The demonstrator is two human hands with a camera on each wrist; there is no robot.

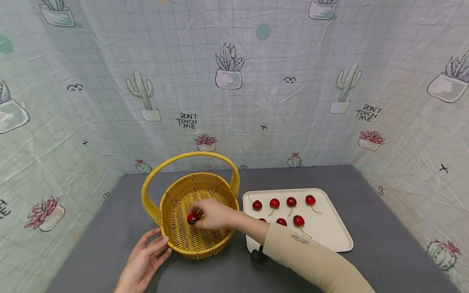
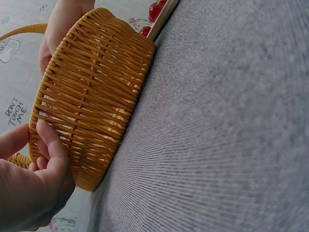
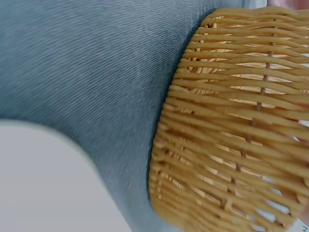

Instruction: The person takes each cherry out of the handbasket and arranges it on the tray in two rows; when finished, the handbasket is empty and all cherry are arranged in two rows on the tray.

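Observation:
Inside the round yellow wicker basket [image 1: 199, 253], my right hand [image 1: 212, 215] pinches a dark red cherry [image 1: 192, 218] low over the woven bottom. My left hand [image 1: 144, 260] holds the basket's near-left rim between thumb and fingers. The left wrist view shows the left hand [image 2: 38, 179] with fingertips against the outer side of the basket [image 2: 91, 96], and the right hand [image 2: 65, 26] reaching over the far rim. In the right wrist view the basket's wall [image 3: 231, 121] hides the cherry and most of the right hand.
A cream tray [image 1: 329, 232] stands right of the basket, holding several cherries, such as one cherry [image 1: 298, 221] with a green stem. My right forearm crosses the tray's near-left part and covers some of it. The basket's tall handle [image 1: 190, 154] arches over its back. Printed cloth [image 1: 264, 101] hangs around the grey table [image 1: 110, 228].

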